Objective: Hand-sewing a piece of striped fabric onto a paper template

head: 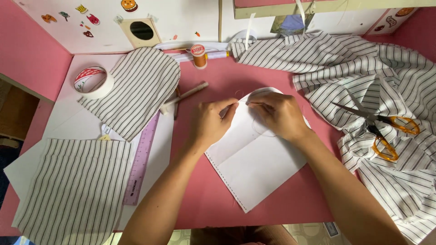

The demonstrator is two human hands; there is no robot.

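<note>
White paper piece (254,163), folded, with a rounded top and a stitched dashed edge, lies on the pink table (204,199), its long axis running diagonally from lower left up toward the hands. From the head view, the left hand (211,121) and right hand (278,114) meet over its upper end, fingertips pinched shut, seemingly on a fine thread; any needle is too small to tell. Both hands sit equally near.
</note>
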